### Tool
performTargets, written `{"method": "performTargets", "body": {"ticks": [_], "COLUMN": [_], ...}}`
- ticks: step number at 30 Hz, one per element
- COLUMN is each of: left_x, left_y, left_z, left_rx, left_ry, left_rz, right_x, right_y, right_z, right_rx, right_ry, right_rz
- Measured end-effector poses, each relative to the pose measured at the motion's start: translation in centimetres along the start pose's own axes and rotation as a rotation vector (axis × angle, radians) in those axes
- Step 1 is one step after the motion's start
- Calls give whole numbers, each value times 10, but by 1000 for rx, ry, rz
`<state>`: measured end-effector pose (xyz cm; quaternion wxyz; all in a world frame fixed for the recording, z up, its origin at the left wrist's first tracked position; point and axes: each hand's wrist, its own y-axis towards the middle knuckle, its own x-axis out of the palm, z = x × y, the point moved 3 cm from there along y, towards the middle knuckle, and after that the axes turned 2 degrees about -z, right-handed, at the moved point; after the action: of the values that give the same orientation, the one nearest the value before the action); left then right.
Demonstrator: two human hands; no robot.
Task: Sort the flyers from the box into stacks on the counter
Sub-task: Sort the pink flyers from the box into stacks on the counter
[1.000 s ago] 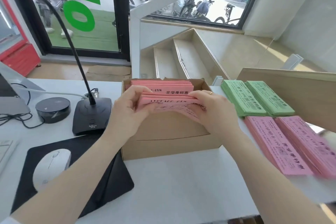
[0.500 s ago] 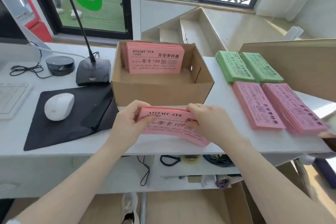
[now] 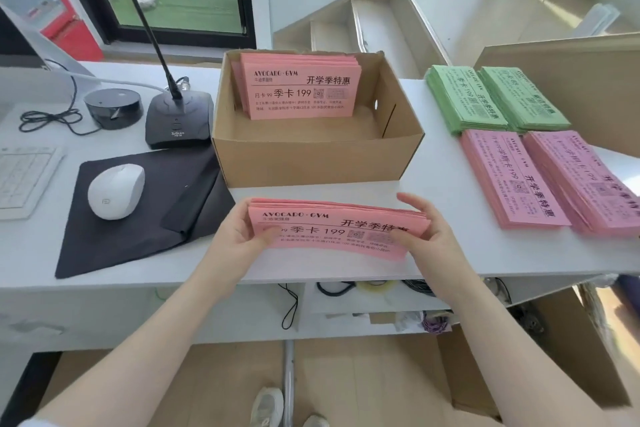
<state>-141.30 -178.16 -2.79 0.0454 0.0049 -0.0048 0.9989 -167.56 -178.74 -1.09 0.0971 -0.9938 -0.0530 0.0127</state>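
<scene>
A bundle of pink flyers (image 3: 332, 229) lies across the white counter (image 3: 450, 211) just in front of the cardboard box (image 3: 311, 159). My left hand (image 3: 239, 236) grips its left end, thumb on top. My right hand (image 3: 422, 236) holds the right end, thumb on the print and fingers extended along the far edge. More pink flyers (image 3: 301, 90) lean against the box's back wall. To the right lie two green stacks (image 3: 464, 100) (image 3: 523, 97) and two pink stacks (image 3: 509, 177) (image 3: 581, 180).
A black mouse pad (image 3: 138, 218) with a white mouse (image 3: 116, 191) lies left of the box. A microphone base (image 3: 178, 120), a round black device (image 3: 112, 107) and a keyboard (image 3: 20, 177) stand further left. A cardboard panel (image 3: 571, 80) rises at the far right.
Both hands lifted a bundle of pink flyers out of the box and brought it down to the counter in front of it. The view tilted downward.
</scene>
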Motion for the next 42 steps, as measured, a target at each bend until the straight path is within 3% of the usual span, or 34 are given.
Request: {"method": "performTargets", "body": {"ticks": [8,13,16,24,29,33,36,39,42], "left_x": [0,-8,-9,38,86,122,153,189,229], "left_y": [11,22,27,44,55,74,94,121,141], "left_z": [12,-14,-15,11,31,41,43,39,34], "left_rx": [107,21,14,-38,-6,-26,-91,-206,-370], "left_ry": [-28,266,306,35,-64,-97,-168,-289,-574], "left_rz": [8,-125,-140,-358,-411,-403,-345,-258,-249], "right_x": [18,27,22,-19,-55,-89,-116,-144,-174], "right_y": [-4,-2,-3,-32,-60,-72,-71,-62,-44], "right_z": [-2,12,8,3,1,-10,-18,-23,-23], "right_rx": [-134,-47,-49,-43,-21,26,107,102,69], "right_ry": [-8,-11,-6,-74,111,-124,-317,-295,-164], "right_rz": [101,179,255,469,652,746,715,717,801]}}
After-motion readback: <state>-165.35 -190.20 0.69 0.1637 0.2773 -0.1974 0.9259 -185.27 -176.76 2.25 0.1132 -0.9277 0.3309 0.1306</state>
